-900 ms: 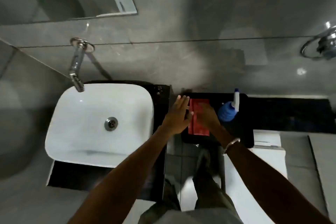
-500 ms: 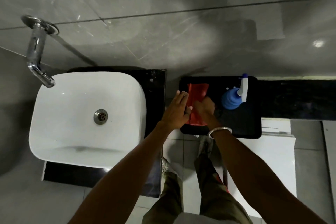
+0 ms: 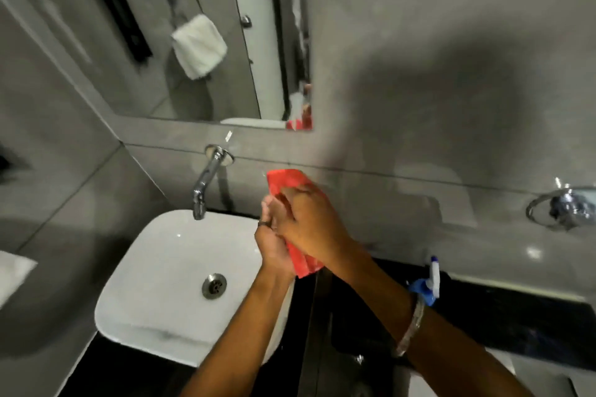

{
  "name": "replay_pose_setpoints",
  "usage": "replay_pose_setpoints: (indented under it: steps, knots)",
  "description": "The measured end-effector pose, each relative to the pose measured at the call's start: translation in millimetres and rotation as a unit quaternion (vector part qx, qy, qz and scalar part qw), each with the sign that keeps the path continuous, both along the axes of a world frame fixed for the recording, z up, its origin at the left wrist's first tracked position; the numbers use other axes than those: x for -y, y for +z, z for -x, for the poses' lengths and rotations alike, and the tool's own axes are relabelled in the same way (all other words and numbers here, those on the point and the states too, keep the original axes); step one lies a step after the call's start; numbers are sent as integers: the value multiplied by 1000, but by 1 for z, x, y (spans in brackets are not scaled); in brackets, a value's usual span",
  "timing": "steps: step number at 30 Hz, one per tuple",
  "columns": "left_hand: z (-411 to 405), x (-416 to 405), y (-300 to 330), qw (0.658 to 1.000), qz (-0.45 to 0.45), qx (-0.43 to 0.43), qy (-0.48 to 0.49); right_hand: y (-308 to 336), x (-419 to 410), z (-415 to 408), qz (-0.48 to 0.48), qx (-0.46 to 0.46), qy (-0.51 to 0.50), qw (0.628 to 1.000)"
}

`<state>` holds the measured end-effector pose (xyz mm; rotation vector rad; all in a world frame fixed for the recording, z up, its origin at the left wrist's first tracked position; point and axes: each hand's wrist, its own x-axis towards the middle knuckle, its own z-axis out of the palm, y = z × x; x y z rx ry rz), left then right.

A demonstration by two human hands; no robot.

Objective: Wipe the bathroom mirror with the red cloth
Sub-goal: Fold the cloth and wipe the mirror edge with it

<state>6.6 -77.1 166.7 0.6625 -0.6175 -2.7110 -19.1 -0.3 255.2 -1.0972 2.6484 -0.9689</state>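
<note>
Both my hands hold the folded red cloth [image 3: 285, 182] in the air, above the right edge of the white basin. My left hand [image 3: 271, 242] grips it from below and my right hand [image 3: 309, 222] lies over it from the right; the cloth's top and lower corners stick out. The mirror [image 3: 180, 42] hangs on the grey wall above the tap, up and to the left of my hands. It has white streaks along its right side and reflects a white towel on a ring.
A white basin [image 3: 154, 287] sits below with a chrome wall tap [image 3: 206, 184] over it. A blue spray bottle [image 3: 427, 287] stands on the black counter [image 3: 516, 319] behind my right forearm. A chrome ring holder [image 3: 561, 208] is on the wall at right.
Both hands have lifted the red cloth off the black counter and brought it up and left over the basin's edge. The view has tilted up, so the mirror now shows.
</note>
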Motion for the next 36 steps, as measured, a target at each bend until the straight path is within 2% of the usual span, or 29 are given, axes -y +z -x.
replay_pose_setpoints:
  steps: [2,5,9,14,16,19,20,21,22,23,24,25,26,27,29,30,36]
  knots:
    - [-7,14,41,998,-39,-40,34,46,12,3,75,-98,-20,992]
    - [-10,36,107,992,-31,-105,70,112,26,18,176,-199,-1,964]
    - [-7,66,200,973,11,-170,157,189,34,53,169,-318,-31,932]
    - [20,88,354,932,68,-258,245,320,30,98,175,-473,-126,854]
    - [37,88,408,902,119,-304,282,369,24,116,170,-512,-159,827]
    - [61,76,489,859,281,-331,271,442,13,144,157,-561,-202,787]
    - [73,74,508,830,362,-310,291,458,10,154,150,-563,-211,785]
    - [88,72,525,775,465,-280,323,470,8,164,139,-564,-220,784]
    - [104,72,536,692,586,-239,348,477,5,174,129,-573,-229,776]
    - [121,76,540,588,703,-173,360,479,3,183,118,-587,-236,766]
    - [136,82,539,483,784,-98,377,478,2,191,112,-601,-241,754]
    - [145,91,537,393,832,-37,391,476,2,198,114,-616,-241,741]
    - [150,99,534,327,857,6,398,474,4,203,119,-626,-242,732]
    - [154,105,530,288,869,25,402,474,4,210,125,-633,-243,724]
    - [156,112,530,254,878,32,404,474,8,217,134,-641,-246,715]
    - [157,111,532,253,876,35,410,474,9,218,136,-644,-245,711]
    - [173,77,573,291,848,31,441,474,8,215,146,-641,-234,717]
